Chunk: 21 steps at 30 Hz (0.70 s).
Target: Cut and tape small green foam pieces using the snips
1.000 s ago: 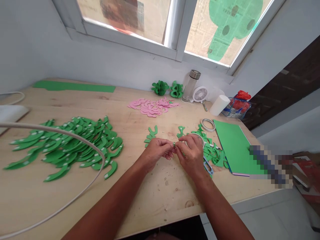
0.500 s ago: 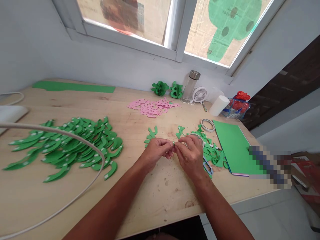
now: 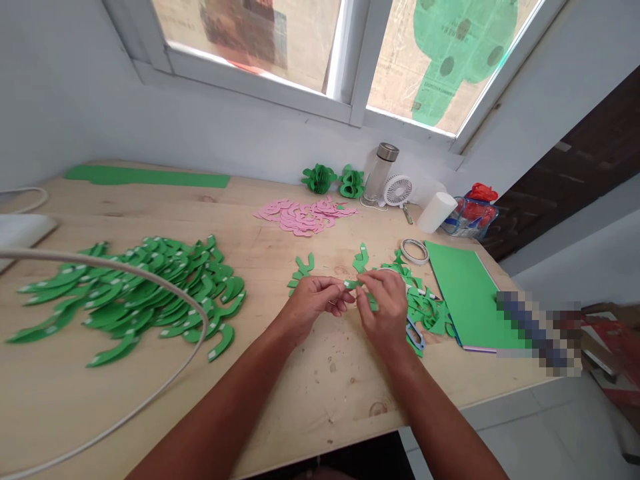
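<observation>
A small green paper cutout (image 3: 353, 285) is between the two hands, over the middle of the wooden table (image 3: 300, 393). Only a short strip of it shows plainly: flat green, with a white square patch close to its left end; the rest is hidden by fingers. Another green shape (image 3: 361, 257) shows just beyond the right hand, its edge curved and lobed; whether it joins the held strip, I can't make out.

The left hand (image 3: 317, 298) comes in from the near left, palm turned inward, pinching the strip's left end between thumb and forefinger, with the other fingers curled beneath. The right hand (image 3: 385, 300) comes from the near right, back of the hand up, fingers bent toward the strip's right end; whether they grip it or only touch it isn't clear. Both forearms slant inward.

To the left lies a heap of green cutouts (image 3: 160, 287) with similar white patches; green scraps (image 3: 430, 308) lie right of the right hand.
</observation>
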### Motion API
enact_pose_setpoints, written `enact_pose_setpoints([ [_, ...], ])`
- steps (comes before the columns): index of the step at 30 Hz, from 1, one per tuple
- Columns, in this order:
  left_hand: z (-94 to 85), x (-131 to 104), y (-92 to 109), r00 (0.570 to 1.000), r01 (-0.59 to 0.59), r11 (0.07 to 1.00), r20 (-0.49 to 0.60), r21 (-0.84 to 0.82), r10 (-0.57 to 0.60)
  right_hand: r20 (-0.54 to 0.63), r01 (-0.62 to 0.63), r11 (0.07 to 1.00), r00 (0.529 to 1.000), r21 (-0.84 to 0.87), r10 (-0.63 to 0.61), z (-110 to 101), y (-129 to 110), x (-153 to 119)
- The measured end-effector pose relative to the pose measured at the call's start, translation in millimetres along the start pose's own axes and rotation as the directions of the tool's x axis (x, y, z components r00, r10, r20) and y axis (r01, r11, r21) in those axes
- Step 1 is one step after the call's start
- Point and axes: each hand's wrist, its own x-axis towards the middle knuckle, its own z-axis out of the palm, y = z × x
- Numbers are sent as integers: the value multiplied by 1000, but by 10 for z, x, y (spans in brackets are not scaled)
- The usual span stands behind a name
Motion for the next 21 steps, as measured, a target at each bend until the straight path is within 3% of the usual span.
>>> enact_pose_setpoints([
  [2, 1, 0, -1, 1000, -5, 1000, -4, -1, 5, -50, -207, 972, 976, 112, 214, -2, 46, 9],
  [4, 8, -6, 1, 1000, -9, 1000, -2, 3, 9, -40, -431, 862, 889, 267, 457, -1, 92, 28],
  [6, 17, -15, 4, 1000, -16, 1000, 10, 12, 16, 81, -584, 692, 786, 423, 613, 2, 116, 54],
  [9, 29, -29, 6, 999, -29, 999, 29, 38, 28, 323, -684, 497, 708, 535, 628, 8, 101, 81],
  [12, 30, -37, 8, 999, -30, 998, 40, 58, 28, 402, -702, 410, 687, 583, 605, 22, 76, 82],
  [15, 19, -35, 12, 999, -13, 998, 32, 56, 11, 392, -703, 391, 678, 595, 622, 40, 84, 66],
  [21, 17, -18, 14, 1000, -23, 995, 8, 94, 23, 379, -690, 465, 707, 555, 597, 52, 109, 35],
])
